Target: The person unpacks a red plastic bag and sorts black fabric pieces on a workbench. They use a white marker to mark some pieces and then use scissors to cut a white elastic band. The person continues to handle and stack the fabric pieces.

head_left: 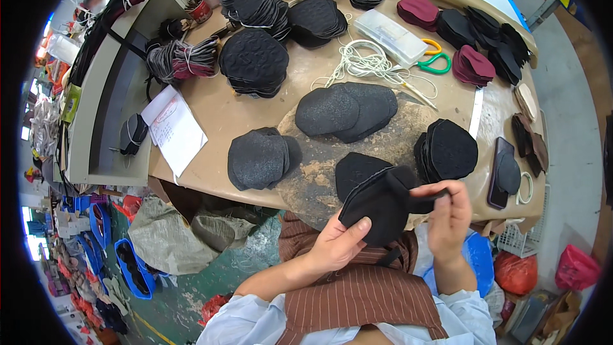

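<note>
Just over the table's near edge, my left hand (pixel 337 244) grips a small stack of black rounded fabric pieces (pixel 382 217), thumb on top. The fingers of my right hand (pixel 450 214) pinch a dark piece that bends out from the stack's right side; whether it is a separate piece is hard to make out. Beyond the stack, partly covered by it, lies a black quilted piece (pixel 357 172). A pile of black pieces (pixel 449 152) stands to the right. Grey-black speckled pieces lie at the left (pixel 257 160) and farther back (pixel 348 110).
White cord (pixel 364 61) lies tangled near a clear plastic box (pixel 391 37) and scissors (pixel 435 62) with green and yellow handles. Tall black stacks (pixel 254 62) stand at the back left, beside a paper sheet (pixel 175 129). Maroon pieces (pixel 472 66) and a phone (pixel 500 176) lie right.
</note>
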